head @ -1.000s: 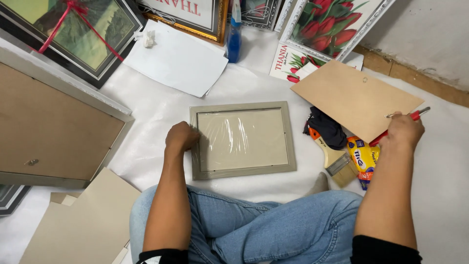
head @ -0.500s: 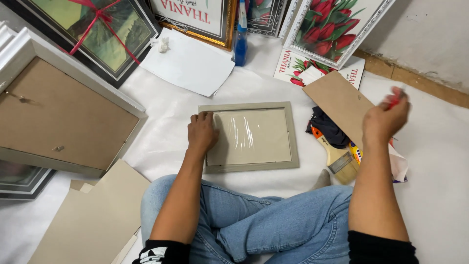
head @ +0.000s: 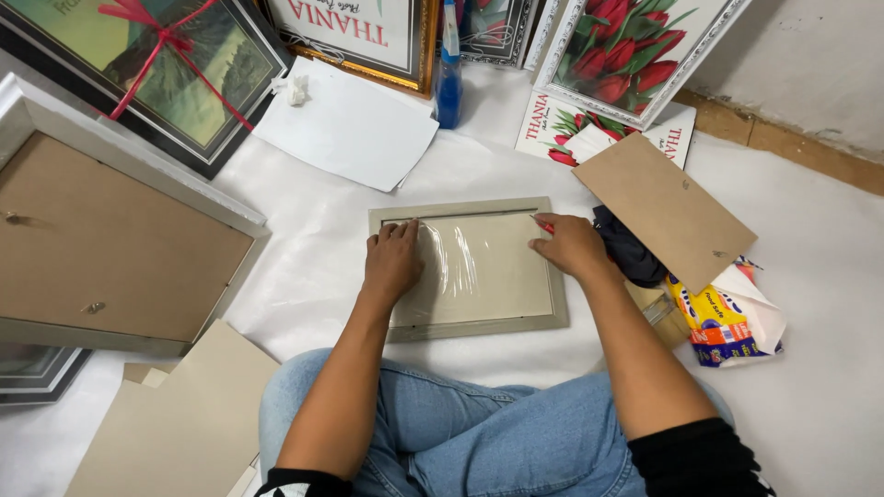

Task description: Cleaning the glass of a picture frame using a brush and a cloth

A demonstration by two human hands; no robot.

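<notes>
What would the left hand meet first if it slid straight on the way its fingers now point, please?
Probably the top rail of the small grey frame, just past the left hand; beyond that lies the white sheet, though depth is uncertain.

— How many hands are there? 
— Two: a left hand (head: pixel 391 262) and a right hand (head: pixel 573 247), both on one small grey frame (head: pixel 470 327).
— And boards?
— One brown backing board (head: pixel 663 207). One blue spray bottle (head: pixel 448 78), too.

A blue spray bottle (head: pixel 448 75) stands by white paper (head: pixel 350 129). Right — brown backing board (head: pixel 663 210), dark cloth (head: pixel 628 253), yellow packet (head: pixel 714 317). Left — a big face-down frame (head: pixel 110 239).
</notes>
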